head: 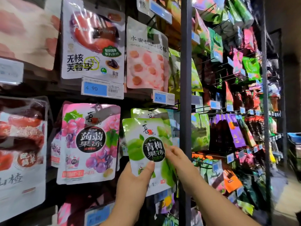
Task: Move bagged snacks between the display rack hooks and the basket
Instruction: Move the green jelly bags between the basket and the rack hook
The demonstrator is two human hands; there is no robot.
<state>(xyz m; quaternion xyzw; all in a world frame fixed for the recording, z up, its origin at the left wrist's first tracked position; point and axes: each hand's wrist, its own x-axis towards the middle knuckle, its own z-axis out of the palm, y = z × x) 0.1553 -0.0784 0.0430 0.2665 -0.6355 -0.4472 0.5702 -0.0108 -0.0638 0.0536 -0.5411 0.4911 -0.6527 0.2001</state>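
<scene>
Both hands are on one bag. Left hand (136,176) grips the lower left corner of the green jelly bag (146,142), thumb laid across the front, fingers behind and out of sight. Right hand (176,154) pinches the bag's right edge beside the black round label, fingertips curled onto the foil.

The green jelly bag sits in the lower centre of the frame, upright with a slight tilt, held in front of the rack. Whether its top hole is on a hook cannot be told. Directly behind and above it hangs a second green bag (150,112) of the same print, partly covered.

Just to the left hangs a pink grape jelly bag (89,141). Above that, in the upper centre, hangs a white plum bag (92,41), with a peach-print bag (146,56) beside it on the right. Two blue price tags reading 4.90 sit under them, the left price tag (102,89) larger than the right price tag (163,98).

A dark vertical post (186,79) runs down the frame right of the bags. Beyond it, a side rack (236,111) carries many coloured bags on wire hooks, blurred. A blue container (294,137) shows at the right edge; its nature is not clear.
</scene>
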